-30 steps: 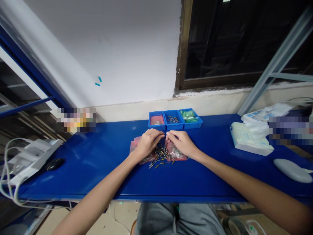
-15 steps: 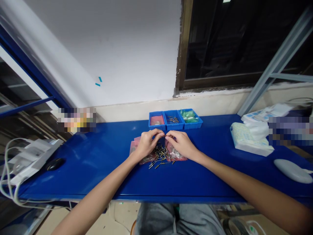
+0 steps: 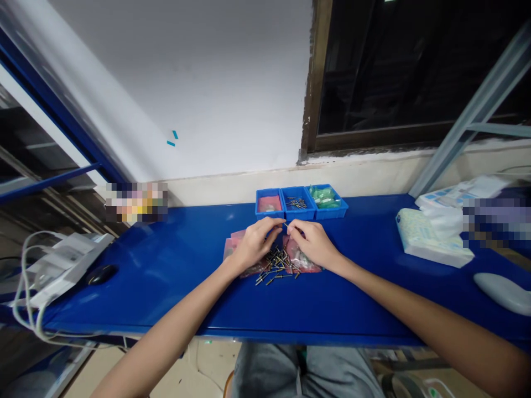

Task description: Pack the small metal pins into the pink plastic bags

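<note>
Over the middle of the blue table, my left hand [image 3: 258, 241] and my right hand [image 3: 310, 241] almost meet at the fingertips. A small rivet [image 3: 286, 225] shows in the gap, pinched by my right fingers and touching my left fingertips; its ends are partly hidden. Below the hands lies a loose pile of blind rivets [image 3: 277, 262]. A pink-edged plastic bag [image 3: 305, 261] is under my right hand, and further pink bags [image 3: 233, 241] are partly covered by my left hand.
Three joined blue bins stand at the back: a left bin [image 3: 269, 205] with a pink bag, a middle bin [image 3: 296, 204] with rivets, a right bin [image 3: 327, 202] with green bags. A tissue pack [image 3: 431, 243] lies right; a black mouse [image 3: 102, 275] and white cables [image 3: 25, 309] lie left.
My fingertips have parted slightly, and the small rivet between them now shows. The whole view has shifted a little; the pile and bins look the same.
</note>
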`<state>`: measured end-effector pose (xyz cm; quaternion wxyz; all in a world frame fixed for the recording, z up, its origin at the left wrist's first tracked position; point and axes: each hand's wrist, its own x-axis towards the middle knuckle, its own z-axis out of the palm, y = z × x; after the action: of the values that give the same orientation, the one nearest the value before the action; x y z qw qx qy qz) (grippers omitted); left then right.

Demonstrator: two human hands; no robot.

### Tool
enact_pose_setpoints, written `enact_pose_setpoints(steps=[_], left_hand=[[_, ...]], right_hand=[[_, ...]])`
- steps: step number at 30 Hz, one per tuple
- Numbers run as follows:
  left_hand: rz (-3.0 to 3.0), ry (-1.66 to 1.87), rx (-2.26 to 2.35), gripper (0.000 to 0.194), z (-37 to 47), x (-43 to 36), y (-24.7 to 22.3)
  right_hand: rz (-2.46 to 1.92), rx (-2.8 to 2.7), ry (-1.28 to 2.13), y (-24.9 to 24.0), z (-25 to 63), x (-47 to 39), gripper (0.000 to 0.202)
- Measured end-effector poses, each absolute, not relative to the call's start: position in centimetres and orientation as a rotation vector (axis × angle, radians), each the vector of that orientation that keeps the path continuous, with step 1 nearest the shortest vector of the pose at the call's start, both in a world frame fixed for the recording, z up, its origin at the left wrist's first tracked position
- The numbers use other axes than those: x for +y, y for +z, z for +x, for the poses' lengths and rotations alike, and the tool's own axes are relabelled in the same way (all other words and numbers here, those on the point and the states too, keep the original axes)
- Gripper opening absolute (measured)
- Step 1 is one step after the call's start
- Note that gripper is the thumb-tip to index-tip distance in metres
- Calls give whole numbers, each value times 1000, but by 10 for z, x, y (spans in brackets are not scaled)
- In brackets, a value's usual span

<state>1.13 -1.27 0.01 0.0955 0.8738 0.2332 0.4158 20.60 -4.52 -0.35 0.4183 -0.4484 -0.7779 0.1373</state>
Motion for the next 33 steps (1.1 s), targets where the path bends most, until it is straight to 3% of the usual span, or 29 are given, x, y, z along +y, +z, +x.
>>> enact_pose_setpoints(steps=[16,21,25,33], left_hand=[[2668,1192,672,12,9,-14,2],[2536,1223,696,13,12,-18,7],[2425,1176,653,15,13,-20,10],[2346,1215,821,19,11,-16,9]], right_hand=[[-1110,-1986,328,1,203,-50,35],[-1076,-1939,383,-3,205,-47,12],[-1084,-1969,383,-4,204,-48,14],[-1089,-2020,57,4,213,-43,19]])
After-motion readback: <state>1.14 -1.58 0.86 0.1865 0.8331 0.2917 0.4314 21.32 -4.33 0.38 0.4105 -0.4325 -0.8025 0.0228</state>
